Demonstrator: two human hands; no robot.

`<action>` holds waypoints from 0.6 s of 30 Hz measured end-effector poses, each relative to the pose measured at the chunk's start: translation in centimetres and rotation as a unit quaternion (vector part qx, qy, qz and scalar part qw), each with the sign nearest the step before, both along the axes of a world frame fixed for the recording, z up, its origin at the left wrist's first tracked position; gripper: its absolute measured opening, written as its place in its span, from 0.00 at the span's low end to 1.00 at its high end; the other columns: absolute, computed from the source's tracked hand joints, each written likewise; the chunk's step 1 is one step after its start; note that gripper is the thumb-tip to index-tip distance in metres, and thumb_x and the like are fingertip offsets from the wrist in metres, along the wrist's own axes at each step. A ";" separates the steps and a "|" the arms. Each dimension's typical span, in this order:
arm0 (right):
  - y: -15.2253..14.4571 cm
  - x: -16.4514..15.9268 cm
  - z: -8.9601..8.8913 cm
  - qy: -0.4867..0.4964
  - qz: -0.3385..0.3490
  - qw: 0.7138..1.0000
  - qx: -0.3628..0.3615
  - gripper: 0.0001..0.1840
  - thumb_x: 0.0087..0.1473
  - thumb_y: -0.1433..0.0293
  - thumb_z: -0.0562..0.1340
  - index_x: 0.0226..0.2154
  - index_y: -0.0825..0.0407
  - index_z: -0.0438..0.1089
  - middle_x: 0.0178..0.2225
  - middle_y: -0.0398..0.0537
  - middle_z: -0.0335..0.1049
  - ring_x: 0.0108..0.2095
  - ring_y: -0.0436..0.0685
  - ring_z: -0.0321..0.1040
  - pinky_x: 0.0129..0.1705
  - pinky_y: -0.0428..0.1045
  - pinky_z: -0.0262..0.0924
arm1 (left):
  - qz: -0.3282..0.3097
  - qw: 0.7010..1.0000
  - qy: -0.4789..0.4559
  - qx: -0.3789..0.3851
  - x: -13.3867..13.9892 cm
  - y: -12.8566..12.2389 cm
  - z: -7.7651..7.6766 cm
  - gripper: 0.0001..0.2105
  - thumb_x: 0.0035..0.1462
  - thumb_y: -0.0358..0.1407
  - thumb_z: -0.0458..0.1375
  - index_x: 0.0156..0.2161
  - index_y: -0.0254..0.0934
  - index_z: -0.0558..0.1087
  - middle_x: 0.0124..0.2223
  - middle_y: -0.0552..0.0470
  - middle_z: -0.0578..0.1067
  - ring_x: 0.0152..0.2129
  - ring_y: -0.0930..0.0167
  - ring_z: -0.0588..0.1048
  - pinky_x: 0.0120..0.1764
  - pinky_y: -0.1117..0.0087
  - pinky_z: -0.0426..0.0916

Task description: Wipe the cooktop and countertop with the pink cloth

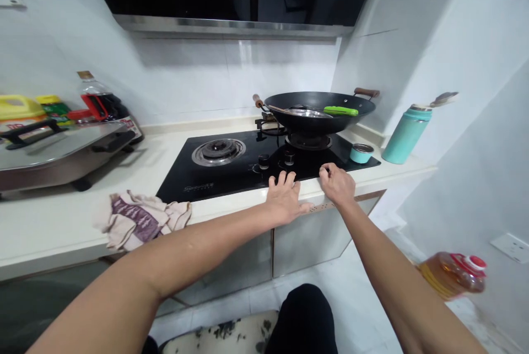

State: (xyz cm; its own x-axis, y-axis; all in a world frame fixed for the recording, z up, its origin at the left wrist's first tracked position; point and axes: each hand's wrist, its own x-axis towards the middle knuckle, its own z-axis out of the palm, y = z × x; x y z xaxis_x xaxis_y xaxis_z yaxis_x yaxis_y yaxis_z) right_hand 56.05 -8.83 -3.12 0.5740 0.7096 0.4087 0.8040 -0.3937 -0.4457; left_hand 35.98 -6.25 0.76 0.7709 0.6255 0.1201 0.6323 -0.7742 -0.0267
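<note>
My left hand (285,199) lies on the counter's front edge with its fingers spread over the rim of the black gas cooktop (231,180), just below two control knobs. It holds nothing. Beside it, my right hand (338,184) rests at the cooktop's front right edge, fingers curled in; whatever they may hold is hidden. Behind the hands, a black wok (285,101) with wooden handles sits on the right burner. A bright green-handled utensil (341,111) and a metal piece lie inside it. A small turquoise cup-like lid (361,154) stands right of my right hand.
A turquoise bottle (407,133) stands at the counter's right end. A crumpled cloth (142,219) lies at the left, near a lidded electric pan (74,150) and several sauce bottles. The range hood (243,26) hangs above. An oil jug (452,274) is low at the right.
</note>
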 end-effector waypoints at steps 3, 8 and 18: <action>0.0 0.0 -0.1 0.002 -0.005 1.000 0.002 0.21 0.68 0.58 0.51 0.48 0.48 0.77 0.40 0.53 0.78 0.43 0.62 0.70 0.43 0.52 0.54 | 0.008 1.000 -0.005 0.004 0.1 -0.3 -0.6 0.35 0.62 0.61 0.55 0.65 0.39 0.68 0.71 0.38 0.60 0.65 0.50 0.56 0.62 0.46 0.53; -0.1 -0.1 0.1 0.002 -0.001 1.000 -0.001 0.21 0.68 0.59 0.52 0.48 0.48 0.77 0.39 0.52 0.78 0.42 0.61 0.69 0.43 0.52 0.53 | 0.006 1.000 -0.004 0.005 0.3 -0.3 -0.6 0.34 0.63 0.58 0.57 0.65 0.36 0.69 0.63 0.37 0.66 0.57 0.52 0.62 0.58 0.48 0.57; -0.1 -0.1 -0.1 -0.008 0.007 1.000 0.007 0.21 0.69 0.60 0.52 0.47 0.49 0.78 0.37 0.52 0.77 0.42 0.61 0.69 0.43 0.51 0.52 | 0.012 1.000 -0.013 0.015 1.7 -0.3 0.5 0.24 0.58 0.51 0.64 0.53 0.35 0.76 0.58 0.39 0.68 0.55 0.54 0.62 0.58 0.50 0.55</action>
State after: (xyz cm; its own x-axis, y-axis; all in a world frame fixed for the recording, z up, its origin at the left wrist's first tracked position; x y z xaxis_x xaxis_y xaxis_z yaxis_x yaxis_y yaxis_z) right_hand 55.97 -8.93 -3.24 0.5572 0.7121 0.4272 0.8166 -0.3763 -0.4377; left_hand 37.69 -6.59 1.29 0.7516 0.6401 0.1590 0.6522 -0.7573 -0.0341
